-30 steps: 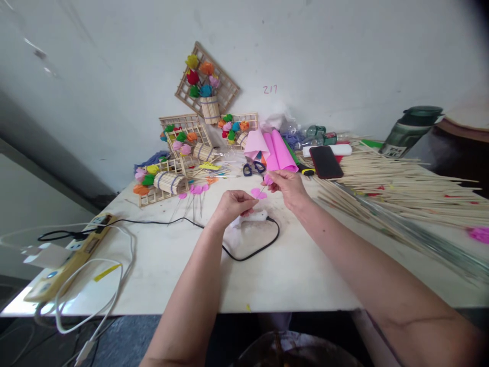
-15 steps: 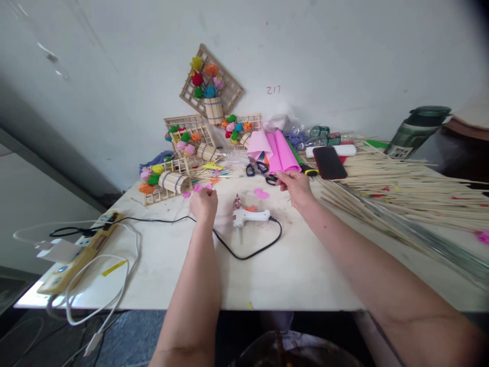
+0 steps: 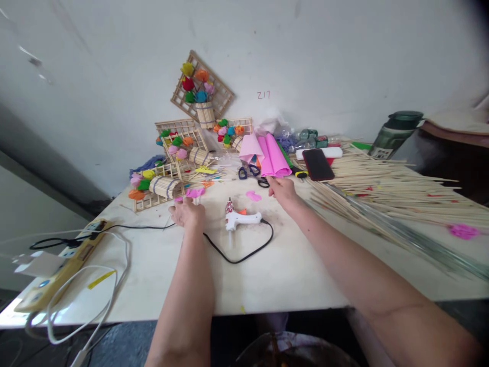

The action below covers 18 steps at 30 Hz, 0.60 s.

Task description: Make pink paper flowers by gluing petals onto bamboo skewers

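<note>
My left hand [image 3: 188, 213] is low over the left-middle of the table, its fingers apart, beside pink cut petals [image 3: 195, 192]. Right of centre, my right hand [image 3: 283, 191] has its fingers curled together next to the black scissors handle [image 3: 263, 182]. What those fingers pinch, if anything, is hidden. Between the hands lies a white glue gun [image 3: 244, 219], its nozzle pointing away from me. Another pink petal piece [image 3: 253, 195] rests just beyond it. Behind my right hand stand rolls of pink paper [image 3: 273, 157], with blue-handled scissors [image 3: 248, 172] at their left.
Stick frames with colourful paper flowers [image 3: 166, 186] crowd the back left. A yellow power strip [image 3: 64, 270] with cables takes the left edge. Bundled thin sticks [image 3: 385, 178], a phone [image 3: 318, 164] and a dark green bottle [image 3: 395, 135] occupy the right. The glue gun's black cord [image 3: 237, 262] loops in front.
The view has shifted slightly to the right. My left hand has opened from a closed shape and come a little nearer to me. My right hand stays by the scissors handle, fingers still closed.
</note>
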### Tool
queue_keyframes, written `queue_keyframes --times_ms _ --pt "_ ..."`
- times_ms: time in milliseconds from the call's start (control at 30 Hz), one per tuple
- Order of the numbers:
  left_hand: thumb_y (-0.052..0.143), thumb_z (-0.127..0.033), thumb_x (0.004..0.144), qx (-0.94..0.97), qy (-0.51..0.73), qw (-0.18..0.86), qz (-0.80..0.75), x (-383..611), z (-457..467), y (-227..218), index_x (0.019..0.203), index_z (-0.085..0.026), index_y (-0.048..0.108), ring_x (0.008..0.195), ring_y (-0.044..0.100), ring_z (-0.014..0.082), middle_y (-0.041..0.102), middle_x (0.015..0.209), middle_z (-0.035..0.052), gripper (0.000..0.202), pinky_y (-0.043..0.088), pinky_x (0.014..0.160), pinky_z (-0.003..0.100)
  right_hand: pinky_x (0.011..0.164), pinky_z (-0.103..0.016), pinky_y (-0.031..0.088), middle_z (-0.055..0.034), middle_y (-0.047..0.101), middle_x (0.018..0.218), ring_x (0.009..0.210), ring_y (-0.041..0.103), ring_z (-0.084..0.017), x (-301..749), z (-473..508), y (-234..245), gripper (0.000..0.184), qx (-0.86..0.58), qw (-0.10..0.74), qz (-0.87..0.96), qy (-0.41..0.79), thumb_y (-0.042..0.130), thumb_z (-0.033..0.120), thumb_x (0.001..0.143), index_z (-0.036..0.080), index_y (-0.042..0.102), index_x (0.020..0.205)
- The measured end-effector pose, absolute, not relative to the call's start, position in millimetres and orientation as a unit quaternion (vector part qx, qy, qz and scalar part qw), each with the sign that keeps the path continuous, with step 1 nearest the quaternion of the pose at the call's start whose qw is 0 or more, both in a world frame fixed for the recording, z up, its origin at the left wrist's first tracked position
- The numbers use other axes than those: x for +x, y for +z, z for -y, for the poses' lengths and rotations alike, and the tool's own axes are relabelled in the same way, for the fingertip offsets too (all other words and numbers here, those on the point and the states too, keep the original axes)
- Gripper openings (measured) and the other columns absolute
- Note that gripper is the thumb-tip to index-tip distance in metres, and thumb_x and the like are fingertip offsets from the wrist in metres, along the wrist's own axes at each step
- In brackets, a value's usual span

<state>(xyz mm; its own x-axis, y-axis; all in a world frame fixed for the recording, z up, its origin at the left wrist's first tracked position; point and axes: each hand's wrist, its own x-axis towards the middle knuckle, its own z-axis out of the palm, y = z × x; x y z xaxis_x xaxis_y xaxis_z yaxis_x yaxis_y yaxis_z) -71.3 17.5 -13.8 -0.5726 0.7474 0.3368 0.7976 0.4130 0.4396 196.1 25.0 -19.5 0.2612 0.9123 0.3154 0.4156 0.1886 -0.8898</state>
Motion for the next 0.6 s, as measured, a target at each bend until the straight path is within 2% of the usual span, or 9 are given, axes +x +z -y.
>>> queue_keyframes --times_ms 100,167,233,300,400,467,533,600 --pt "0.055 -0.028 0.066 -0.504 -0.345 0.104 0.785 -55.8 -15.7 -11.3 0.097 -0.018 0.062 0.106 0.040 0.0342 0.055 0.105 0.0154 0.033 0.036 0.081 0.047 0.067 -0.027 0.044 -0.0053 0.066 0.081 0.072 0.059 -0.016 203.6 -27.0 -13.9 0.023 -0.610 0.444 0.648 0.106 0.052 0.035 0.077 0.018 0.065 0.071" --pt "0.052 -0.028 0.070 -0.549 -0.367 0.119 0.741 -45.5 -17.0 -12.3 0.097 -0.017 0.062 0.103 0.043 0.0315 0.057 0.103 0.0144 0.032 0.035 0.084 0.045 0.073 -0.028 0.043 -0.0067 0.064 0.094 0.085 0.058 -0.018 207.5 -25.0 -7.5 0.021 -0.626 0.389 0.674 0.037 0.055 0.035 0.075 0.018 0.067 0.080" --pt "0.051 -0.028 0.071 -0.594 -0.373 0.115 0.703 -37.3 -19.7 -15.1 0.096 -0.016 0.063 0.099 0.046 0.0291 0.059 0.098 0.0132 0.031 0.034 0.085 0.043 0.071 -0.030 0.043 -0.0089 0.065 0.082 0.081 0.059 -0.021 210.3 -21.5 -0.8 0.033 -0.679 0.326 0.657 0.008 0.047 0.043 0.080 0.017 0.067 0.074" --pt "0.051 -0.029 0.072 -0.624 -0.377 0.111 0.675 -32.1 -22.5 -18.2 0.095 -0.015 0.063 0.096 0.047 0.0281 0.061 0.094 0.0122 0.030 0.035 0.085 0.041 0.070 -0.031 0.043 -0.0105 0.065 0.076 0.079 0.059 -0.022 213.2 -19.1 4.9 0.042 -0.716 0.283 0.638 -0.019 0.037 0.042 0.085 0.016 0.068 0.074" --pt "0.051 -0.029 0.072 -0.644 -0.387 0.124 0.648 -29.0 -25.0 -20.9 0.093 -0.015 0.064 0.093 0.048 0.0281 0.063 0.092 0.0114 0.028 0.036 0.083 0.039 0.079 -0.032 0.040 -0.0109 0.062 0.104 0.096 0.055 -0.023 222.7 -22.6 11.0 0.030 -0.685 0.264 0.674 -0.085 0.045 0.030 0.082 0.017 0.065 0.100" --pt "0.051 -0.029 0.073 -0.653 -0.394 0.135 0.633 -29.2 -25.5 -20.8 0.092 -0.015 0.065 0.091 0.049 0.0278 0.064 0.090 0.0111 0.027 0.036 0.082 0.039 0.081 -0.032 0.040 -0.0097 0.060 0.110 0.099 0.053 -0.024 235.6 -30.2 13.9 0.031 -0.695 0.259 0.664 -0.095 0.048 0.028 0.079 0.019 0.063 0.104" --pt "0.051 -0.029 0.073 -0.659 -0.401 0.140 0.621 -30.0 -25.4 -19.7 0.092 -0.016 0.064 0.090 0.050 0.0273 0.064 0.090 0.0111 0.027 0.036 0.082 0.039 0.075 -0.034 0.041 -0.0108 0.065 0.093 0.088 0.057 -0.024 254.4 -39.6 15.5 0.031 -0.768 0.262 0.579 -0.075 0.043 0.034 0.082 0.017 0.068 0.090" --pt "0.051 -0.029 0.073 -0.663 -0.407 0.141 0.612 -30.6 -24.9 -18.0 0.092 -0.015 0.064 0.089 0.051 0.0270 0.063 0.090 0.0114 0.027 0.036 0.083 0.039 0.072 -0.034 0.041 -0.0107 0.066 0.086 0.084 0.057 -0.025 277.4 -48.9 15.2 0.036 -0.811 0.280 0.508 -0.074 0.044 0.043 0.080 0.018 0.068 0.087"
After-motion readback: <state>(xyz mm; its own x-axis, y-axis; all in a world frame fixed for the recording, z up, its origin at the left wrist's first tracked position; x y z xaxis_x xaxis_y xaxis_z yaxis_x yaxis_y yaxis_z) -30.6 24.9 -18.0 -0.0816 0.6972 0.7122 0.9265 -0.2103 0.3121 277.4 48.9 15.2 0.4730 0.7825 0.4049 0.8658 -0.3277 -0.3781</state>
